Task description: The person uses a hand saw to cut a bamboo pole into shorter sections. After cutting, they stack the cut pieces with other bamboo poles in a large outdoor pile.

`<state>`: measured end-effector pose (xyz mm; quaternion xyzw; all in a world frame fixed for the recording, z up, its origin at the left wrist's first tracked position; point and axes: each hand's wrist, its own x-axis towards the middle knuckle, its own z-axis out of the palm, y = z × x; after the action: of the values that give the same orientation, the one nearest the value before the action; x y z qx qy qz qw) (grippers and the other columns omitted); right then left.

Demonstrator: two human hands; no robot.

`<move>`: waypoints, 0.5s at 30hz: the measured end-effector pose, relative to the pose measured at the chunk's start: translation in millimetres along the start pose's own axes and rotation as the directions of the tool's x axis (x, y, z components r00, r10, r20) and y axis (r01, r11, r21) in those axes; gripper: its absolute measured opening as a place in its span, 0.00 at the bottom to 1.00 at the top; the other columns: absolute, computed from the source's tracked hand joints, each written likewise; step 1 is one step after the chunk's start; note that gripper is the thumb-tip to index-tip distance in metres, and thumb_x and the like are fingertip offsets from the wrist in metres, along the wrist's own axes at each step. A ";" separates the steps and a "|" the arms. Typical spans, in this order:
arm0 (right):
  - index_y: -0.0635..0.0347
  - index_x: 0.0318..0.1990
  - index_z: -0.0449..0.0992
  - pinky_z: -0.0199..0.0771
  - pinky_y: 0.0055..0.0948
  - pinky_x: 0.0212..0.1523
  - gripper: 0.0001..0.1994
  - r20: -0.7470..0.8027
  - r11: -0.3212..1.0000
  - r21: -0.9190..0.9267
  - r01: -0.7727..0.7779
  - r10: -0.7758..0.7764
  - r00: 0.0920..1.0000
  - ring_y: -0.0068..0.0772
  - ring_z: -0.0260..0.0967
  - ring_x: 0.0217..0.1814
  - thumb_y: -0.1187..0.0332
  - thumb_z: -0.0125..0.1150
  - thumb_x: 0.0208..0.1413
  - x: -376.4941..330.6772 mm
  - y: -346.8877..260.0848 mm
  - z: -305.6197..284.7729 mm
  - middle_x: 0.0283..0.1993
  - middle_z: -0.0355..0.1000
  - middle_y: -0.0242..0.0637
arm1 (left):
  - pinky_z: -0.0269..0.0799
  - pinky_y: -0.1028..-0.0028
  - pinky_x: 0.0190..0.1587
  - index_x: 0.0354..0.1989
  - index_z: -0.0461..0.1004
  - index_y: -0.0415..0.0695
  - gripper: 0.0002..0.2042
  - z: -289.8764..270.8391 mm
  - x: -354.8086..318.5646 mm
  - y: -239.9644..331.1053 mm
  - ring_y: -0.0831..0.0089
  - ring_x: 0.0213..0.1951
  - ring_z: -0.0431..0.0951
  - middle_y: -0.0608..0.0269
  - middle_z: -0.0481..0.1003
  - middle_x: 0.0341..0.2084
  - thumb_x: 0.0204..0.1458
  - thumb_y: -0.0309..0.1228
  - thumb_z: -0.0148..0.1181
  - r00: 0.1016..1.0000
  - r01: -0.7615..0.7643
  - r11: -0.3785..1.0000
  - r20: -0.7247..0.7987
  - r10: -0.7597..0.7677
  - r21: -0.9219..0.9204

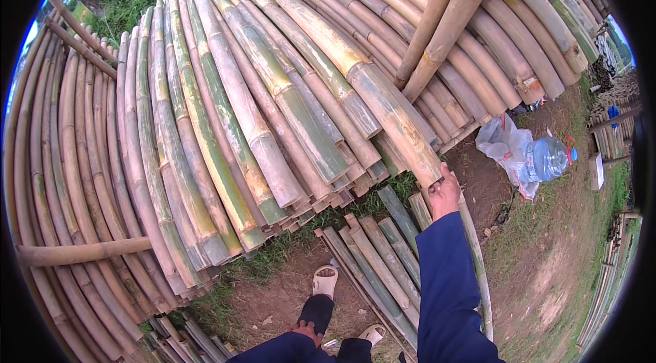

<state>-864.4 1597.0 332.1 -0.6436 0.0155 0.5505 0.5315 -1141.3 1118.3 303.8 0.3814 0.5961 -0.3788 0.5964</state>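
Observation:
My right hand [445, 193] is closed round the near end of a long split bamboo piece [383, 100], pale brown with yellowish patches. Its thumb lies on the edge and the other fingers are partly hidden. That piece rests along the right side of a broad stack of split bamboo [232, 96], green, yellow and tan. Low in the picture, my left hand [309, 332] hangs before my dark trouser leg with its fingers loosely apart, and no object shows in it.
Upright bamboo poles [451, 14] stand between this stack and another bamboo stack [342, 1] behind. Shorter bamboo pieces [386, 253] lie on the ground by my sandals [325, 281]. To the right are a clear plastic jug [547, 159] and a white plastic bag [502, 144].

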 end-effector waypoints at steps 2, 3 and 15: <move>0.50 0.36 0.72 0.44 0.23 0.13 0.10 -0.017 0.997 -0.023 -0.067 0.067 0.998 0.18 0.48 0.09 0.58 0.62 0.62 15.5 -7.7 -6.9 0.24 0.72 0.30 | 0.54 0.45 0.69 0.71 0.57 0.48 0.36 -2.8 -6.4 0.0 0.41 0.70 0.56 0.48 0.54 0.70 0.58 0.53 0.54 0.998 -0.025 0.998 -0.051 0.023 -0.049; 0.52 0.38 0.72 0.44 0.23 0.13 0.09 0.014 0.992 -0.034 -0.122 0.123 0.992 0.18 0.48 0.09 0.59 0.63 0.62 23.0 -13.0 -9.4 0.26 0.73 0.32 | 0.54 0.45 0.69 0.71 0.58 0.47 0.35 -5.1 -7.6 -2.0 0.41 0.70 0.56 0.48 0.55 0.69 0.57 0.52 0.54 0.998 -0.028 0.998 -0.053 0.025 -0.053; 0.51 0.32 0.71 0.51 0.28 0.19 0.13 0.001 0.986 -0.153 0.070 -0.071 0.998 0.19 0.51 0.14 0.62 0.73 0.55 24.6 -14.1 82.6 0.21 0.58 0.23 | 0.57 0.50 0.69 0.68 0.61 0.46 0.33 -9.5 -10.8 5.9 0.47 0.69 0.60 0.48 0.59 0.66 0.57 0.50 0.55 0.991 -0.058 0.996 -0.122 0.049 -0.071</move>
<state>-903.4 1675.0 337.8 -0.6837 -0.0482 0.5296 0.4998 -1140.0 1129.3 314.6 0.3971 0.6342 -0.3167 0.5829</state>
